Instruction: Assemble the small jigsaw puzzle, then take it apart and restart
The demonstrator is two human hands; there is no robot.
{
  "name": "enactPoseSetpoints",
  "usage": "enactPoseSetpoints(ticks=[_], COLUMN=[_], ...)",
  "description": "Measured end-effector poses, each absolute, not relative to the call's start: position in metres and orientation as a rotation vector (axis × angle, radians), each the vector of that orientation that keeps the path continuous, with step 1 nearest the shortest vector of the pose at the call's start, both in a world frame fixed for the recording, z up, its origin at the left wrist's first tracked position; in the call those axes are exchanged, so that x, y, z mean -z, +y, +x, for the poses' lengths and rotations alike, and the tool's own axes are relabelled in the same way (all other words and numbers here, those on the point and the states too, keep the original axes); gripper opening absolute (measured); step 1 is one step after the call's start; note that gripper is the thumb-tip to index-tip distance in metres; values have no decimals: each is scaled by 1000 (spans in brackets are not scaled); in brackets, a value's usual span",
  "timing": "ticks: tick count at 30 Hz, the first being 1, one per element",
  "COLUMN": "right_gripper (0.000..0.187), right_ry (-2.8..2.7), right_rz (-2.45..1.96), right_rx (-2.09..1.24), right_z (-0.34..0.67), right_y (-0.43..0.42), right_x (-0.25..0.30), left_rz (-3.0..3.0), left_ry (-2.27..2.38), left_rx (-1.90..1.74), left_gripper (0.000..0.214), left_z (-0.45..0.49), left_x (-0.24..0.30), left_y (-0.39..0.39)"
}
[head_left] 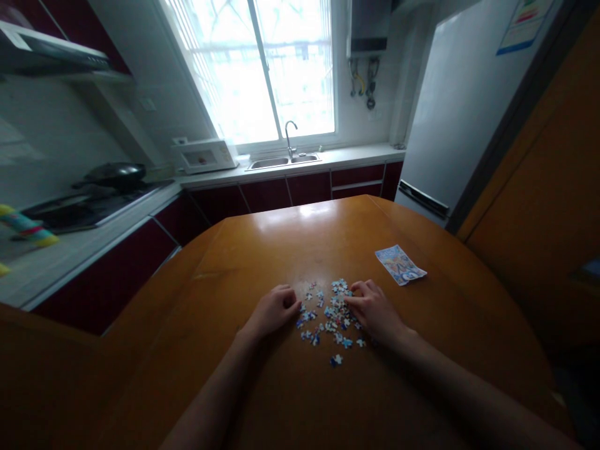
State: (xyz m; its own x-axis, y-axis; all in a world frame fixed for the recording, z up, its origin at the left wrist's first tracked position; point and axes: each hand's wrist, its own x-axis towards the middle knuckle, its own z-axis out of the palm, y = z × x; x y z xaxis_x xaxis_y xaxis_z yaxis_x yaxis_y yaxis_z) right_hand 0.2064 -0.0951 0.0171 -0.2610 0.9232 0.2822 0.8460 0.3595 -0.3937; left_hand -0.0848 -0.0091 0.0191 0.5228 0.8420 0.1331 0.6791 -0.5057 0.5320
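A loose heap of small jigsaw puzzle pieces (332,322), mostly blue, white and pale, lies spread on the brown table between my hands. My left hand (275,307) rests at the heap's left edge, fingers curled in towards the thumb; whether a piece sits in the fingertips is hidden. At the heap's upper right, my right hand (375,310) has thumb and forefinger closed at a puzzle piece (347,292). One dark blue and white pair of pieces (336,360) lies apart, nearer to me. Right of my right hand is a colourful picture sheet (400,264).
The wooden table (300,244) has a rounded outline. Beyond it are a counter with a sink (281,162), a white microwave (206,156) and a window. A stove with a black wok (115,175) is at left, a tall fridge (450,112) at right.
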Motion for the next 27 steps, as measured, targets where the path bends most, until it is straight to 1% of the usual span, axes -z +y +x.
enactPoseSetpoints(ticks=[5,11,17,21,24,27], right_gripper=[19,16,12,17,19,19], right_ry=[-2225,-2116,-2212,-2257,-2154,-2016], right_rz=[-1579,-1614,-1533,-1534,-1574,-1708], right_rx=[-166,-217,-209,-151,-159,-221], right_z=[219,225,204,201,212,229], right_y=[-105,-90,-69,-66,-62,-52], right_x=[-20,-21,-22,-24,-25,-22], left_rz=[2337,2377,2374,2359,2345,2337], left_ry=[1291,1306,1303,1276,1259,1272], left_rx=[-701,-851,-911,-930,-931,-921], left_gripper=[34,36,37,38,38,38], left_z=[-79,-76,-77,-78,-79,-79], left_x=[-12,-5,-4,-2,-2,-3], left_y=[-10,-8,-7,-7,-7,-6])
